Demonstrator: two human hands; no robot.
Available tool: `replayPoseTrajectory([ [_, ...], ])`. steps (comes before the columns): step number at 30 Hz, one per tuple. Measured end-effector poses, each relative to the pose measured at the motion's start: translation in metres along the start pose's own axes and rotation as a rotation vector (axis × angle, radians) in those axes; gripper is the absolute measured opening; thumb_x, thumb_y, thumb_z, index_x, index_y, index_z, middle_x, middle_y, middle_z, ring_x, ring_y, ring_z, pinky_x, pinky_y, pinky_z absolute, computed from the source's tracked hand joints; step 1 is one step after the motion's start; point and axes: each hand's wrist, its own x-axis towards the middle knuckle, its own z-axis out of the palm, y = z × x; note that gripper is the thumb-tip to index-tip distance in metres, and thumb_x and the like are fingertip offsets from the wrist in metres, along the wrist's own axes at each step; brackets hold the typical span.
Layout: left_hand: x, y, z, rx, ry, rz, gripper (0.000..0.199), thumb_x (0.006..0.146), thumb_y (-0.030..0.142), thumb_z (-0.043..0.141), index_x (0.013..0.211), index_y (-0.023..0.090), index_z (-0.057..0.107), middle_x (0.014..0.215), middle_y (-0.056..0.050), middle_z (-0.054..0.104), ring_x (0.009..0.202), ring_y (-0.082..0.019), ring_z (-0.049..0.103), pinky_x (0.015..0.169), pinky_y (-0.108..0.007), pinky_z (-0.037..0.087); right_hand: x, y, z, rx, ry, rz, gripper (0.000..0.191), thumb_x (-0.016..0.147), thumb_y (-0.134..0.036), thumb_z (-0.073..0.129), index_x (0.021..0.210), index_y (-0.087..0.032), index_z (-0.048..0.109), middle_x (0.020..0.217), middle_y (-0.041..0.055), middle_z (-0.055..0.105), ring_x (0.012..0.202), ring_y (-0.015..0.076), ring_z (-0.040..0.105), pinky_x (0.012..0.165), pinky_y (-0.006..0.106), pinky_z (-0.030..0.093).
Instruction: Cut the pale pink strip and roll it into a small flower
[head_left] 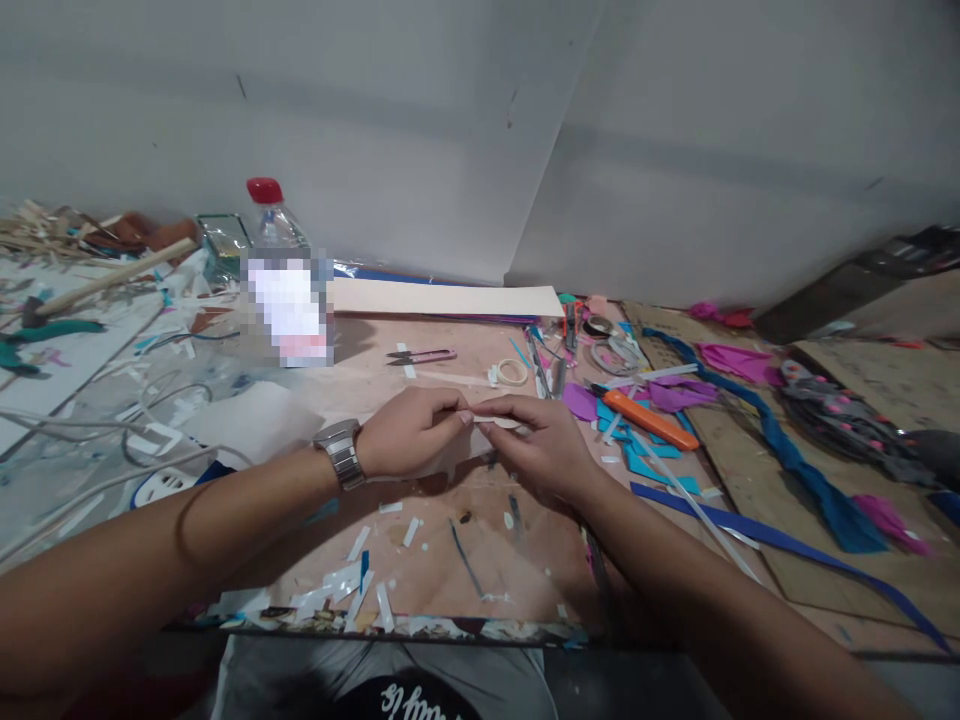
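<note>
My left hand, with a metal watch on the wrist, has its fingers pinched at the middle of the table. Beside it my right hand is closed with thumb and forefinger together. Between the two sets of fingertips is a small pale piece, held by both hands; its exact shape is partly hidden. Just beyond the hands lie small thread snips and a roll of cream tape.
A red-capped bottle stands at the back left near a cream strip. An orange cutter, blue and pink scraps lie to the right. Cables and green-handled pliers are at left. Paper scraps lie along the front edge.
</note>
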Motion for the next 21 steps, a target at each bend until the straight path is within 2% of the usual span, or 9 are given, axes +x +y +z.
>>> replayPoseTrajectory([
  [9,-0.0001,-0.006,-0.0003,-0.026,0.034,-0.032,0.028,0.098,0.033,0.051,0.08,0.017,0.066,0.076,0.001,0.066,0.072,-0.015,0.058,0.066,-0.026,0.04,-0.002,0.004,0.001,-0.157,0.01,-0.127,0.015,0.094,-0.023,0.065,0.103,-0.024,0.077,0.097,0.0037,0.08,0.088,0.0194,0.075,0.081,0.03,0.056],
  [21,0.0016,-0.0044,0.0006,-0.095,0.042,-0.047,0.021,0.095,0.029,0.055,0.086,0.018,0.07,0.082,0.0,0.071,0.078,-0.016,0.062,0.071,-0.026,0.044,-0.0022,0.0078,0.0023,-0.217,0.021,-0.133,0.014,0.094,-0.023,0.065,0.101,-0.024,0.077,0.095,0.0035,0.08,0.086,0.0194,0.074,0.08,0.031,0.055],
])
